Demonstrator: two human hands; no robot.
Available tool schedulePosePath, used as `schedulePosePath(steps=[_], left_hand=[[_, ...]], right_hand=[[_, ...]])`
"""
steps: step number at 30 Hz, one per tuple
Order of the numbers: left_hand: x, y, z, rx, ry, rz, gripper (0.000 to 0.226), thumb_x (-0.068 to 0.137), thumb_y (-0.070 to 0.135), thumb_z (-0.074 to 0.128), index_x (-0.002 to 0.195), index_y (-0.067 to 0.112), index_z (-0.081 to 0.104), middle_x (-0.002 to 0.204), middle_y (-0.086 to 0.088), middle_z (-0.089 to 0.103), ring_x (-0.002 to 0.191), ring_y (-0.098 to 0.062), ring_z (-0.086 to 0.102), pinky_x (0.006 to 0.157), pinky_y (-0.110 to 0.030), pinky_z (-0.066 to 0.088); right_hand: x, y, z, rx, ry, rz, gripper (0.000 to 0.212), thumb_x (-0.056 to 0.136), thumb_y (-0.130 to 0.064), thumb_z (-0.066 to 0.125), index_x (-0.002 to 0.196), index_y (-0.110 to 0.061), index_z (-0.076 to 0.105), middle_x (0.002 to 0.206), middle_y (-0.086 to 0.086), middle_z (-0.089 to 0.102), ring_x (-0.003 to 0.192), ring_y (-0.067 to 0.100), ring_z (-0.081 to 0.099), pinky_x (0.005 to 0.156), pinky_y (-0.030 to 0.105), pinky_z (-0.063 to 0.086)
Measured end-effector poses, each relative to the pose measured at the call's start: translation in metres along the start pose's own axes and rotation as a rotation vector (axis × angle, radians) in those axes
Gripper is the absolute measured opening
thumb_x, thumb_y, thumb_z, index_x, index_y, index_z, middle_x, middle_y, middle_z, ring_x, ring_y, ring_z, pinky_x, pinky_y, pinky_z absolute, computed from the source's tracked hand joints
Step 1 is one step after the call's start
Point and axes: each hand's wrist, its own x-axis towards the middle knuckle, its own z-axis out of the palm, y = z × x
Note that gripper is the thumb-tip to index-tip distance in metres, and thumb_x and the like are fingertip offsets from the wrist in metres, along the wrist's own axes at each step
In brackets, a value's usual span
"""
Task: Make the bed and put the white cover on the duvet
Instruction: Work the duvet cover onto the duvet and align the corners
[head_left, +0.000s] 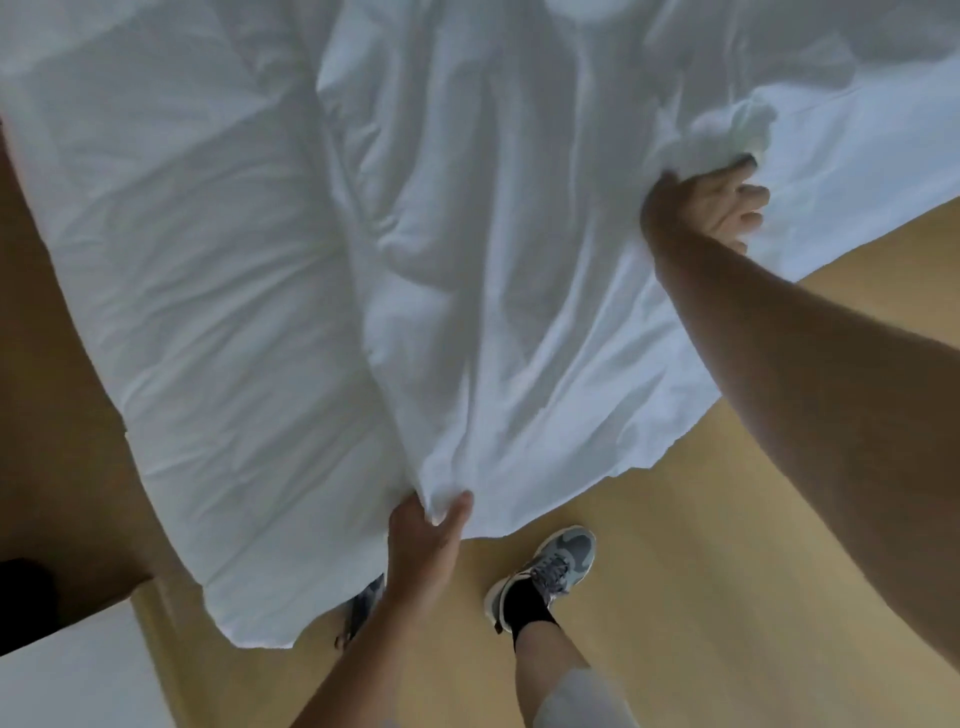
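Observation:
A thick white duvet (197, 291) hangs down on the left, its lower end near the floor. Beside and partly over it lies the thinner, wrinkled white cover (498, 249), spreading to the right. My left hand (428, 545) pinches the cover's lower edge between thumb and fingers, low in the middle of the view. My right hand (706, 208) is stretched out to the upper right and grips a bunched handful of the cover. The upper parts of both cloths run out of view.
A light wooden floor (727, 519) lies below. My foot in a grey sneaker (545, 571) stands on it, with the other shoe partly hidden behind my left arm. A white furniture top (67, 675) sits at the bottom left, with a brown wooden surface (52, 415) above it.

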Motion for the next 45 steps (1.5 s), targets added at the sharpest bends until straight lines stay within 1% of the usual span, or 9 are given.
schedulePosePath(steps=[3, 9, 14, 20, 27, 31, 38, 42, 45], left_hand=[[0.006, 0.000, -0.005, 0.170, -0.089, 0.243, 0.016, 0.077, 0.037, 0.063, 0.079, 0.021, 0.061, 0.064, 0.005, 0.063, 0.059, -0.008, 0.062, 0.055, -0.020, 0.046], [0.002, 0.006, -0.017, -0.074, -0.174, 0.145, 0.022, 0.077, 0.025, 0.058, 0.057, 0.019, 0.050, 0.047, 0.010, 0.048, 0.045, -0.007, 0.043, 0.050, -0.020, 0.037], [-0.005, -0.022, -0.042, -0.668, -0.067, -0.244, 0.027, 0.077, 0.031, 0.074, 0.097, 0.014, 0.068, 0.093, 0.003, 0.075, 0.095, -0.020, 0.069, 0.092, -0.034, 0.053], [-0.011, -0.039, -0.102, -0.672, -0.163, -0.257, 0.011, 0.101, 0.008, 0.057, 0.096, 0.018, 0.057, 0.068, 0.025, 0.059, 0.067, 0.012, 0.059, 0.069, -0.008, 0.045], [-0.025, -0.095, -0.130, -0.745, -0.266, -0.279, 0.017, 0.080, 0.011, 0.065, 0.098, 0.011, 0.063, 0.097, -0.003, 0.069, 0.099, -0.021, 0.064, 0.090, -0.029, 0.047], [-0.015, -0.108, -0.149, -0.523, -0.266, -0.177, 0.023, 0.076, 0.014, 0.062, 0.098, 0.013, 0.070, 0.106, -0.007, 0.071, 0.105, -0.029, 0.064, 0.097, -0.045, 0.050], [0.005, -0.056, -0.137, 0.026, -0.464, 0.162, 0.028, 0.068, 0.026, 0.068, 0.095, 0.025, 0.065, 0.096, 0.010, 0.069, 0.092, -0.007, 0.065, 0.084, -0.027, 0.053], [0.021, -0.029, -0.115, 0.632, -0.747, 0.528, 0.017, 0.067, 0.018, 0.064, 0.074, 0.017, 0.049, 0.066, 0.005, 0.044, 0.060, -0.011, 0.049, 0.053, -0.022, 0.036], [0.036, -0.037, -0.103, 1.041, -0.650, 0.742, 0.017, 0.074, 0.003, 0.063, 0.090, 0.007, 0.059, 0.084, -0.009, 0.057, 0.089, -0.027, 0.064, 0.071, -0.025, 0.046]], right_hand=[[-0.083, 0.037, 0.001, 0.054, -0.030, -0.287, 0.060, 0.085, -0.053, 0.069, 0.127, -0.015, 0.052, 0.129, 0.008, 0.052, 0.123, 0.031, 0.049, 0.098, 0.039, 0.039], [-0.207, 0.084, 0.048, 0.094, -0.640, 0.171, 0.090, 0.084, -0.078, 0.047, 0.130, -0.002, 0.059, 0.126, 0.015, 0.062, 0.116, 0.037, 0.061, 0.099, 0.046, 0.053], [-0.258, 0.058, 0.052, 0.146, -0.481, 0.055, 0.041, 0.105, -0.026, 0.033, 0.124, -0.004, 0.062, 0.130, 0.015, 0.062, 0.123, 0.035, 0.056, 0.106, 0.037, 0.045], [-0.268, 0.059, 0.053, 0.238, -0.302, 0.124, 0.054, 0.110, -0.038, 0.026, 0.129, 0.001, 0.058, 0.133, 0.016, 0.063, 0.127, 0.034, 0.056, 0.106, 0.035, 0.040], [-0.256, 0.058, 0.035, 0.140, -0.231, 0.002, 0.051, 0.111, -0.029, 0.017, 0.142, 0.000, 0.045, 0.143, 0.021, 0.052, 0.132, 0.035, 0.049, 0.109, 0.037, 0.037], [-0.250, 0.058, 0.034, 0.188, -0.139, 0.021, 0.057, 0.110, -0.039, 0.024, 0.130, 0.004, 0.056, 0.133, 0.023, 0.061, 0.126, 0.038, 0.055, 0.109, 0.039, 0.040], [-0.301, 0.078, 0.066, 0.301, -0.414, 0.261, 0.081, 0.092, -0.072, 0.044, 0.132, -0.003, 0.057, 0.127, 0.014, 0.064, 0.119, 0.037, 0.060, 0.103, 0.043, 0.049], [-0.311, 0.073, 0.077, 0.306, -0.361, 0.152, 0.051, 0.107, -0.040, 0.033, 0.129, -0.001, 0.057, 0.129, 0.017, 0.062, 0.122, 0.037, 0.056, 0.104, 0.039, 0.045], [-0.301, 0.069, 0.071, 0.298, -0.323, 0.066, 0.047, 0.109, -0.032, 0.028, 0.131, -0.001, 0.056, 0.131, 0.017, 0.060, 0.123, 0.036, 0.056, 0.104, 0.038, 0.044]])
